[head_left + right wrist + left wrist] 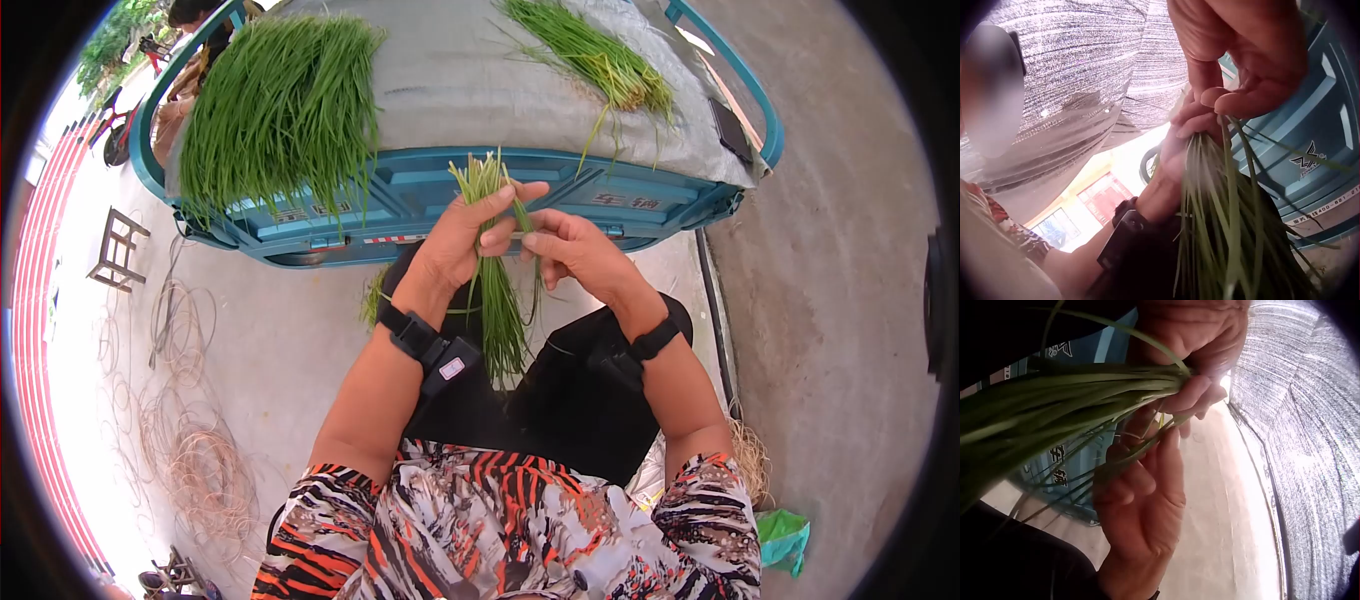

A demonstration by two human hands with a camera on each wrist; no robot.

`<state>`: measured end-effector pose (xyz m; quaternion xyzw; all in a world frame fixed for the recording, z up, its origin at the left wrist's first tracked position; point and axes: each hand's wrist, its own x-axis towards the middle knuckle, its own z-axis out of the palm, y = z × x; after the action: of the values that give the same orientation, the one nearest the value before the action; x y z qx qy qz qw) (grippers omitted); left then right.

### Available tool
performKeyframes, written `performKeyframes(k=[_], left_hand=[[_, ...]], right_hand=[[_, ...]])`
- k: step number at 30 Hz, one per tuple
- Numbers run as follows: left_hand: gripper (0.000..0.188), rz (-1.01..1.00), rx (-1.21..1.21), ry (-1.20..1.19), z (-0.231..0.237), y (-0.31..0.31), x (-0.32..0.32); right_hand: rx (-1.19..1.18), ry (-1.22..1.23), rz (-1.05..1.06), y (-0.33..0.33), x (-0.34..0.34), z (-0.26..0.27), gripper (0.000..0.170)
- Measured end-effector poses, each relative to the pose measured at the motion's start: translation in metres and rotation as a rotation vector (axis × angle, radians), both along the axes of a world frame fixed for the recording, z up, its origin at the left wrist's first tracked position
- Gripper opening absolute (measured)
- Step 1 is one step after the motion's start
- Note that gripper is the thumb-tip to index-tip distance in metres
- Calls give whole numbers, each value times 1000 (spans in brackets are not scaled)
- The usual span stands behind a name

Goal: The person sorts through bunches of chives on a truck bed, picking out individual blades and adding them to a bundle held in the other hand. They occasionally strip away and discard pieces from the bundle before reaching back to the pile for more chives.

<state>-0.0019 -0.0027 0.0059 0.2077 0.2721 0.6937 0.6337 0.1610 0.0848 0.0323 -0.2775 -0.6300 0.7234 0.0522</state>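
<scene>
A slim bunch of green chives (pixel 502 315) hangs blades down over the lap, pale cut ends on top. My left hand (pixel 462 238) grips it just below those ends, its fingers wrapped round the stems in the left wrist view. Close on its right, my right hand (pixel 582 258) pinches a few loose blades between thumb and fingers at the bunch's side. In the right wrist view those pinched blades (pixel 1233 187) droop in front of the rest.
A blue cart (pixel 415 190) with a grey cover stands right ahead. On it lie a large chive heap (pixel 280 110), a smaller pile (pixel 600 55) and a phone (pixel 730 130). Coiled strands (pixel 210 480) and a small stool (pixel 120 248) are at left, a green bag (pixel 783 540) at lower right.
</scene>
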Motion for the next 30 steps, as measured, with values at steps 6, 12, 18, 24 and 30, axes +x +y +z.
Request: performKeyframes(k=[6, 12, 18, 24, 30], left_hand=[[14, 157, -63, 4, -16, 4, -8], [16, 283, -32, -82, -34, 5, -27], [17, 329, -17, -209, -46, -1, -48], [13, 357, -3, -258, -54, -2, -62], [12, 394, -7, -269, -58, -5, -69]], right_hand=[[-258, 68, 10, 5, 11, -5, 27], [-300, 47, 41, 3, 24, -5, 23], [-298, 31, 88, 2, 40, -9, 17], [-273, 8, 142, 3, 55, -13, 16], [-157, -40, 132, 0, 60, -10, 14]])
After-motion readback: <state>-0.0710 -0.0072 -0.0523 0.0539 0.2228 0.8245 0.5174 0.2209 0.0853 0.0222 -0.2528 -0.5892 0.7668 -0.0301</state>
